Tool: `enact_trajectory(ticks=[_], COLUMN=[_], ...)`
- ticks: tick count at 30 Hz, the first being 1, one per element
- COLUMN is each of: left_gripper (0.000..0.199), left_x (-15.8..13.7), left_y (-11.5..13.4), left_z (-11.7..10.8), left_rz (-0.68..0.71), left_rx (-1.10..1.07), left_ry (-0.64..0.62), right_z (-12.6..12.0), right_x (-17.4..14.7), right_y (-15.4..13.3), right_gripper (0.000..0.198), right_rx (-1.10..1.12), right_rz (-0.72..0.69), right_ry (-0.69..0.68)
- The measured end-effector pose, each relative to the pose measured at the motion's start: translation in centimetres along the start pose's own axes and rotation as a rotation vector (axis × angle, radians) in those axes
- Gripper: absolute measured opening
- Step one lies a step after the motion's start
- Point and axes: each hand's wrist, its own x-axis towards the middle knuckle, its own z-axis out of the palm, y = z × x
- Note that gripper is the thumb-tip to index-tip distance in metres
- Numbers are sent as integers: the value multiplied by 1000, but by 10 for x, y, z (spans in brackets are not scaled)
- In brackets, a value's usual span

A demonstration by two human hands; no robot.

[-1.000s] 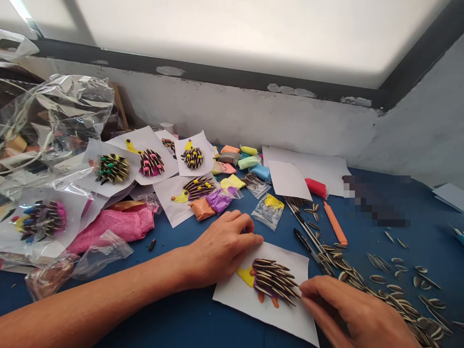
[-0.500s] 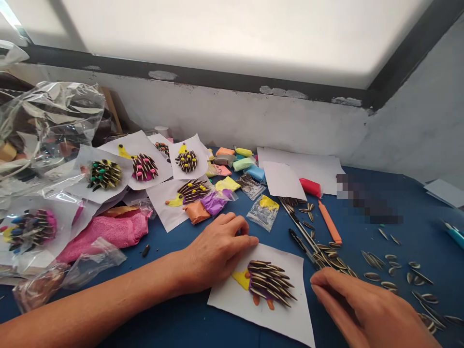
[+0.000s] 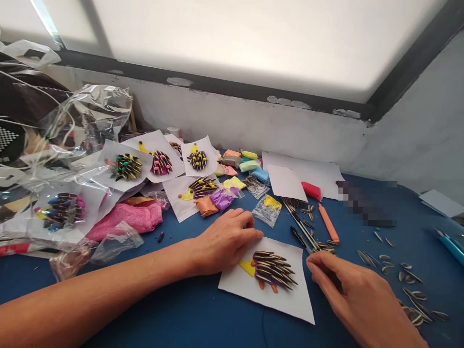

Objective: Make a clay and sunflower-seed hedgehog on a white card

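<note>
A white paper sheet (image 3: 250, 295) lies in front of me with a hedgehog picture on it. The hedgehog's purple clay body is covered in striped sunflower seeds (image 3: 273, 268), with a yellow clay head (image 3: 248, 267) and brown clay feet (image 3: 274, 288). My left hand (image 3: 226, 244) has its fingers curled and pressed together on the sheet's upper left edge, holding it down. Just right of the sheet, my right hand (image 3: 357, 290) is closed in a pinch; what its fingertips hold, if anything, cannot be made out. Loose sunflower seeds (image 3: 413, 295) are scattered beyond it.
Pens (image 3: 299, 239) and an orange marker (image 3: 328, 223) lie behind my right hand. Clay packets (image 3: 222, 198) sit at the middle back. Finished hedgehog pictures (image 3: 197, 159), a pink cloth (image 3: 130, 217) and clear plastic bags (image 3: 97, 111) crowd the left. A cutter (image 3: 451, 244) lies far right.
The view has swung left, showing more of the plastic bags. My right hand has come slightly nearer the sheet's right edge. My left hand keeps its place on the sheet.
</note>
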Motion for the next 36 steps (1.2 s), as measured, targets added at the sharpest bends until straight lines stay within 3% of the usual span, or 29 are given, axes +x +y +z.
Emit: enact_trajectory(ticks=[12,17,21,23,25,27,36], left_gripper=[33,37,36,53,74,82,74], left_x=[2,1,-16,-27,-36,-41,-49], left_y=[2,14,30,38,43,44,38], left_z=[-6,-24,-32,-34,-32,-28,-13], left_rz=[-39,-110,-139,-181,-209,-243,-195], left_rx=[14,7,-57,-124,-150,-167,-110], left_ry=[0,-81,-71,-94,-148,-190,-104], right_z=[1,2,1,0,-1,-1,6], right_x=[4,8,13,15,16,17,11], right_y=[2,2,2,2,1,0,-3], right_gripper=[27,31,31,31,33,35,29], right_rx=[-48,-93,-141,-174,-213,-252,-352], right_rz=[10,-2,2,10,17,17,-34], right_ry=[-41,-60,-71,-76,-81,-89,-58])
